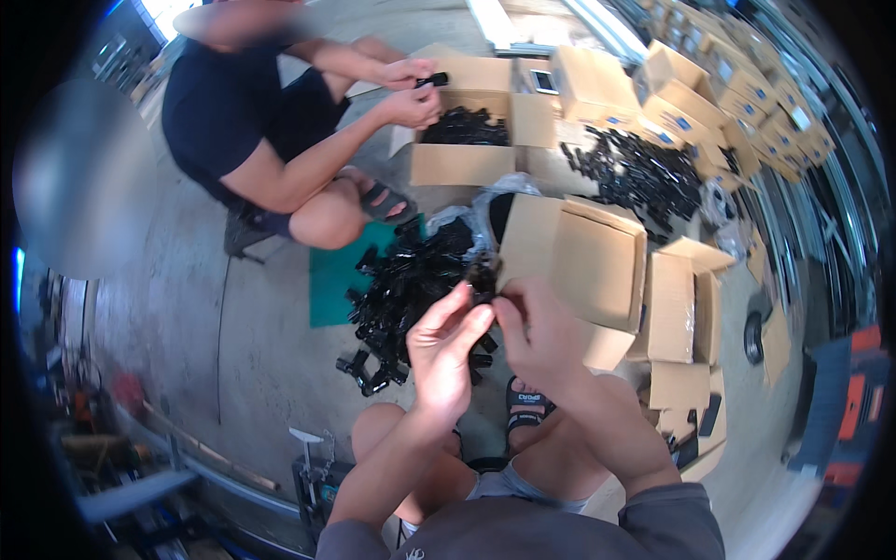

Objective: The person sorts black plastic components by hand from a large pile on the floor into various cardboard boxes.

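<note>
1. Left hand point(439, 362) and right hand point(539, 334) grasp one small, glossy black part point(482, 276) between bent fingers;
2. part sits just beyond the fingertips, between both hands, neither clearly nearer; long axis blurred, cannot tell;
3. loose heap of shiny black parts point(401, 294) behind, partly over flat green mat point(327, 291).

A phone point(544, 82) lies well left of the stacked cardboard boxes point(782, 110). A black ring point(750, 338) rests on the grey floor point(266, 341), apart from an orange-and-dark case point(852, 406) to its right.
</note>
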Demonstrator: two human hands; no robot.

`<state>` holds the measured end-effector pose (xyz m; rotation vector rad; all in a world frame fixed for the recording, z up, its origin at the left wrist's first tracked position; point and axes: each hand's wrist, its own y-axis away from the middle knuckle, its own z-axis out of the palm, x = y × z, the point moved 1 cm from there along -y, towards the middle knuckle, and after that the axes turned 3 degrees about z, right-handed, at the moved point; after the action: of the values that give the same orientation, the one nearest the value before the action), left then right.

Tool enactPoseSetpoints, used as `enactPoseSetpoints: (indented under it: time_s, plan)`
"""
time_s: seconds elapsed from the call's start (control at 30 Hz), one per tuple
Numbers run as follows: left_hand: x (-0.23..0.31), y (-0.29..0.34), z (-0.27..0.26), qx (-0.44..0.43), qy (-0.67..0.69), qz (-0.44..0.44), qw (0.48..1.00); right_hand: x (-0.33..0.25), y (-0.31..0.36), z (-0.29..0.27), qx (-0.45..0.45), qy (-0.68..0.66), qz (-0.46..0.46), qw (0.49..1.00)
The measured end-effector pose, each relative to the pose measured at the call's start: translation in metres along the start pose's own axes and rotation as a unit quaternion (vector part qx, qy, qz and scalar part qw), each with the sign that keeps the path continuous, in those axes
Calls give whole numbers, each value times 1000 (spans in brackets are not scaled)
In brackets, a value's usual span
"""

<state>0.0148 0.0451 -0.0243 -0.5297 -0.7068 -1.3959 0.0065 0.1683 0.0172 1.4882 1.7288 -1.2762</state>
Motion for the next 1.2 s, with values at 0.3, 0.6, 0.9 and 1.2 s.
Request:
enactPoseSetpoints:
  time_s: [0.3, 0.6, 0.9, 1.2]
  plan:
    - [8, 3, -3, -51, -71, 4, 996, 18, -2, 11, 60, 9, -73, 995]
    - [-13, 1, -13, -123, -173, 34, 977, 14, 5, -11, 46, -71, 93, 992]
    - [-17, 23, 44, -260, -521, 143, 800, 127, 41, -105, 25, -122, 230, 965]
    - [-2, 1, 0, -273, -505, 20, 818, 255, 275, -126, 75, 191, 528, 824]
